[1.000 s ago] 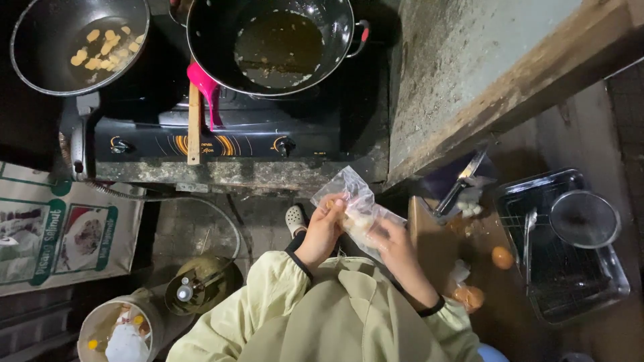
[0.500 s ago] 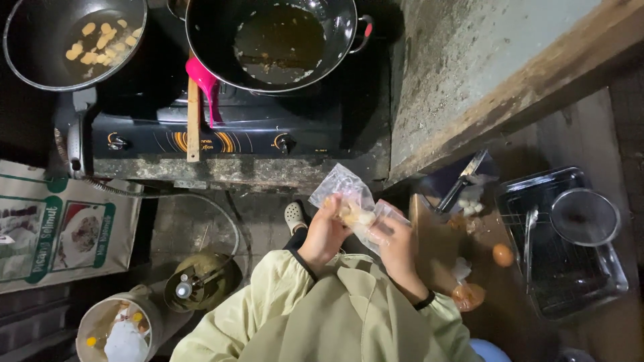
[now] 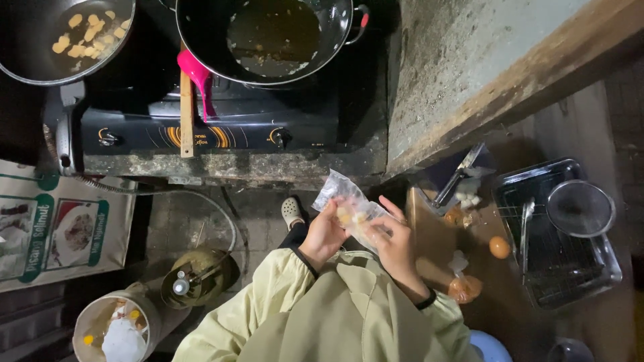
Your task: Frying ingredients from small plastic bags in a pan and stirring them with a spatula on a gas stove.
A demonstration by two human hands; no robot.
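Both hands point(image 3: 362, 238) gripping one clear bag point(image 3: 349, 204), two pans point(image 3: 268, 33), one egg point(image 3: 499, 247)

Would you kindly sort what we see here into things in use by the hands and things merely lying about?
In hand: clear plastic bag, held by left hand and right hand.

Lying about: wok, pink spatula, egg, wire strainer, knife.

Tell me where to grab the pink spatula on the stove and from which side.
Take the pink spatula by its bare wooden handle, near the lower end that overhangs the stove's front edge. Come from the front, the near side. The pink blade end lies up against the wok, so that end is crowded, while the handle points straight toward the person and lies free.
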